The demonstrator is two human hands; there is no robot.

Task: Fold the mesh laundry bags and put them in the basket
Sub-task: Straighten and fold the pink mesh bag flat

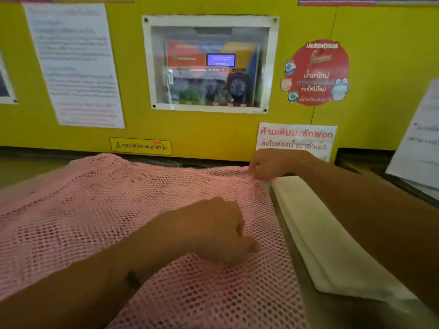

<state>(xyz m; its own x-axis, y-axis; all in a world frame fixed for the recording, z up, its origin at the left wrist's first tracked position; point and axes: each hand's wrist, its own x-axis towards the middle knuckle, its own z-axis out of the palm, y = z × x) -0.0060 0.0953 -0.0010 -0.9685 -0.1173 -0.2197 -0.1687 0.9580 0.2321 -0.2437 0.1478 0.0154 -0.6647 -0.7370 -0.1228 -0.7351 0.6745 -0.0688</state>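
Your pink mesh laundry bag [99, 210] lies spread across the surface [301, 276], both hands on it.

Your left hand [213, 231] rests mid-bag, fingers curled and pinching the mesh near its right edge. Your right hand [268, 163] pinches the bag's far right corner. Just beside that edge lies a folded cream cloth [318, 236]. Behind stands a yellow wall [213, 129] carrying notices and a framed window.

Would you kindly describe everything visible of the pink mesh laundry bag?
The pink mesh laundry bag is open-weave netting, spread mostly flat and slightly rumpled over the surface below the yellow panel. The left hand rests on it with curled fingers; the right hand pinches its far right corner. Its left and near edges run out of view.
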